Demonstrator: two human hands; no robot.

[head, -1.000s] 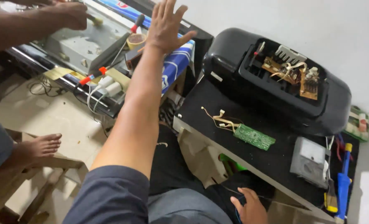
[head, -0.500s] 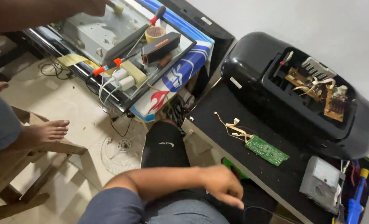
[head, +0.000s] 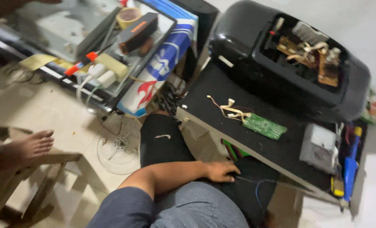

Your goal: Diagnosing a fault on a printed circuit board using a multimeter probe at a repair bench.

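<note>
My left hand rests on my lap against my black trousers, fingers pointing right. A thin dark and blue wire starts beside the fingertips; whether the hand grips it is unclear. My right hand is out of sight. Just beyond the hand, a black table carries a green circuit board with pale ribbon cables, and a black casing opened at the top onto brown boards and wires.
A grey box and a blue screwdriver lie at the table's right end. At the upper left a flat opened panel holds a tape roll, a black box and white plugs. Another person's bare foot rests on a wooden stool.
My left arm, raised toward the panel a second ago, has come down across my body onto my lap. The view has swung down and left.
</note>
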